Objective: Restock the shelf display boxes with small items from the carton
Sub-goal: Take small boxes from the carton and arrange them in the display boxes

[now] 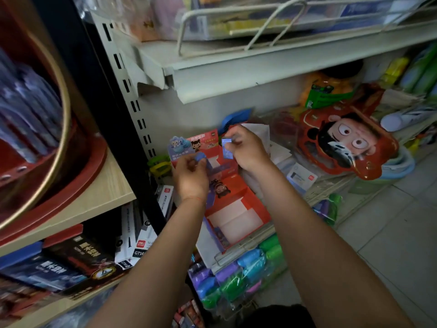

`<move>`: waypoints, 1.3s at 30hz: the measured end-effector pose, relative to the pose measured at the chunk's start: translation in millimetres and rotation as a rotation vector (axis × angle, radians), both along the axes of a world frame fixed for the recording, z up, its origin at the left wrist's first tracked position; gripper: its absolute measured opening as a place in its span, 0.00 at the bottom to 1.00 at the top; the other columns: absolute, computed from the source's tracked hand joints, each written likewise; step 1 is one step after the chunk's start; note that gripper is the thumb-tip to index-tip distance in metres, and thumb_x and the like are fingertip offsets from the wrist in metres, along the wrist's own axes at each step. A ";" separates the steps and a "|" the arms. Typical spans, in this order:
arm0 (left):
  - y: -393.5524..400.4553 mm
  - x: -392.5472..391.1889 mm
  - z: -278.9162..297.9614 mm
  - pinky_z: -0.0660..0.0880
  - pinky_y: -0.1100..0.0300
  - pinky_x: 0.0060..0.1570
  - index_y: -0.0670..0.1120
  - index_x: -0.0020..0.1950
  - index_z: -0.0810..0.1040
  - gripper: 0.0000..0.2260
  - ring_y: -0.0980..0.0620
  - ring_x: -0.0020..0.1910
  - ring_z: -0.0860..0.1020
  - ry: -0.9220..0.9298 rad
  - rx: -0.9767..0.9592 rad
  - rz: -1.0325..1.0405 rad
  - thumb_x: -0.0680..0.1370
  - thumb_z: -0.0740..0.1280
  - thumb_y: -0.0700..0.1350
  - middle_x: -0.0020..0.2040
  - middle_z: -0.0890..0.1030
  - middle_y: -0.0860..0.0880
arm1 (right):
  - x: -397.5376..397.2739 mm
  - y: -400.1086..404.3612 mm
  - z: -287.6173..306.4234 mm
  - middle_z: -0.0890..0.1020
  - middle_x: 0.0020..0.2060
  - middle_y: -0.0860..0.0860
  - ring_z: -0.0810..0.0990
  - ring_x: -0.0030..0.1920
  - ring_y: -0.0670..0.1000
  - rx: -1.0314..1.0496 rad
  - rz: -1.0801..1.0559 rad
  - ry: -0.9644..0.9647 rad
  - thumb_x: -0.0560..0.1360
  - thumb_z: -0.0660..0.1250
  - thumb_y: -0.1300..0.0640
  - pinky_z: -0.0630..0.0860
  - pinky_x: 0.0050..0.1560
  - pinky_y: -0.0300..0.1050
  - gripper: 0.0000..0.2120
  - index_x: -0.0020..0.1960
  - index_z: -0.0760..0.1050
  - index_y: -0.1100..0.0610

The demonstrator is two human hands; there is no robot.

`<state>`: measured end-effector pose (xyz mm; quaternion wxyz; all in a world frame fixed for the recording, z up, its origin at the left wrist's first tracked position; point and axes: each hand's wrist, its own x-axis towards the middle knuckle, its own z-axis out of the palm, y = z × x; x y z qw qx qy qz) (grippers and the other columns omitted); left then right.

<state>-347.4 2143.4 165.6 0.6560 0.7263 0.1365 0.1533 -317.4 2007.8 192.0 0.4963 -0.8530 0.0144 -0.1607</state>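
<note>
At the centre of the frame the left hand (191,172) pinches a small blue item (200,157) with curled fingers, and the right hand (246,147) grips another small blue packet (227,147) just beside it. Both are held over the rear red display box (203,150) on the shelf. A second red display box (236,209) sits below it, toward the frame's lower centre, its white compartments showing.

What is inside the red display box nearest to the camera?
The near red display box shows only its bare white floor; no items visible. The left forearm covers its left corner, so that part cannot be seen.
</note>
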 end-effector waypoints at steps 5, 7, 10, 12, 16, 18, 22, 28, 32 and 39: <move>-11.2 18.3 3.8 0.66 0.67 0.45 0.43 0.57 0.82 0.10 0.48 0.52 0.79 0.119 0.230 -0.042 0.78 0.68 0.44 0.54 0.83 0.45 | 26.4 -7.8 -6.7 0.82 0.46 0.52 0.78 0.47 0.50 -0.329 0.168 0.165 0.74 0.71 0.63 0.75 0.52 0.45 0.08 0.52 0.79 0.55; -14.5 26.8 5.2 0.69 0.63 0.49 0.42 0.56 0.82 0.09 0.44 0.55 0.80 0.155 0.355 -0.076 0.78 0.68 0.43 0.55 0.83 0.44 | 29.6 -5.7 -5.8 0.80 0.46 0.52 0.78 0.48 0.52 -0.416 0.198 0.192 0.75 0.69 0.63 0.75 0.53 0.48 0.11 0.56 0.77 0.54; -16.2 35.0 2.6 0.73 0.58 0.50 0.44 0.55 0.81 0.09 0.41 0.54 0.79 0.170 0.527 -0.148 0.77 0.66 0.40 0.54 0.83 0.43 | 31.7 -1.3 -3.3 0.77 0.45 0.49 0.78 0.49 0.54 -0.508 0.216 0.195 0.76 0.67 0.62 0.77 0.52 0.49 0.11 0.55 0.75 0.50; -15.7 38.7 1.1 0.69 0.58 0.46 0.43 0.55 0.81 0.08 0.39 0.54 0.79 0.218 0.626 -0.208 0.78 0.65 0.41 0.54 0.82 0.41 | 30.7 -1.0 -3.4 0.78 0.48 0.50 0.79 0.51 0.55 -0.610 0.227 0.197 0.75 0.66 0.62 0.76 0.52 0.48 0.10 0.54 0.77 0.51; -12.9 44.9 -2.4 0.70 0.58 0.44 0.42 0.50 0.83 0.09 0.41 0.52 0.79 0.283 0.803 -0.335 0.78 0.66 0.46 0.53 0.83 0.42 | 23.5 -1.7 -3.6 0.70 0.63 0.56 0.78 0.52 0.60 -0.905 0.194 0.177 0.75 0.68 0.60 0.75 0.48 0.48 0.10 0.56 0.80 0.56; -12.8 44.4 -2.3 0.73 0.56 0.49 0.40 0.53 0.83 0.11 0.42 0.53 0.79 0.298 0.812 -0.379 0.78 0.66 0.46 0.54 0.83 0.42 | 18.7 -2.8 -3.6 0.67 0.65 0.57 0.77 0.52 0.60 -0.979 0.178 0.202 0.77 0.67 0.57 0.72 0.45 0.47 0.13 0.60 0.79 0.58; -13.8 41.4 1.4 0.71 0.58 0.44 0.42 0.48 0.83 0.11 0.42 0.48 0.78 0.293 0.831 -0.454 0.79 0.63 0.44 0.49 0.83 0.42 | 10.8 -5.2 2.2 0.68 0.62 0.58 0.75 0.55 0.59 -1.030 0.162 0.208 0.78 0.65 0.57 0.73 0.49 0.49 0.11 0.58 0.79 0.60; -11.5 26.4 11.1 0.72 0.56 0.51 0.43 0.56 0.82 0.12 0.42 0.56 0.77 0.251 0.807 -0.514 0.80 0.60 0.44 0.57 0.81 0.43 | 2.2 -7.9 5.2 0.68 0.63 0.57 0.73 0.61 0.59 -0.884 0.162 0.204 0.77 0.66 0.58 0.74 0.58 0.51 0.11 0.58 0.79 0.56; -8.6 2.5 24.0 0.72 0.56 0.57 0.44 0.63 0.78 0.16 0.41 0.61 0.76 0.166 0.747 -0.412 0.78 0.59 0.39 0.63 0.79 0.42 | -12.7 -8.7 13.8 0.71 0.61 0.56 0.76 0.56 0.58 -0.693 0.034 0.148 0.78 0.61 0.60 0.73 0.53 0.45 0.13 0.57 0.80 0.52; 29.6 -93.3 36.5 0.72 0.56 0.36 0.42 0.37 0.80 0.12 0.50 0.33 0.76 0.011 0.454 -0.544 0.78 0.62 0.40 0.35 0.81 0.46 | -96.1 41.5 8.8 0.84 0.42 0.51 0.80 0.45 0.51 -0.177 -0.100 0.044 0.75 0.63 0.62 0.74 0.46 0.43 0.08 0.41 0.80 0.55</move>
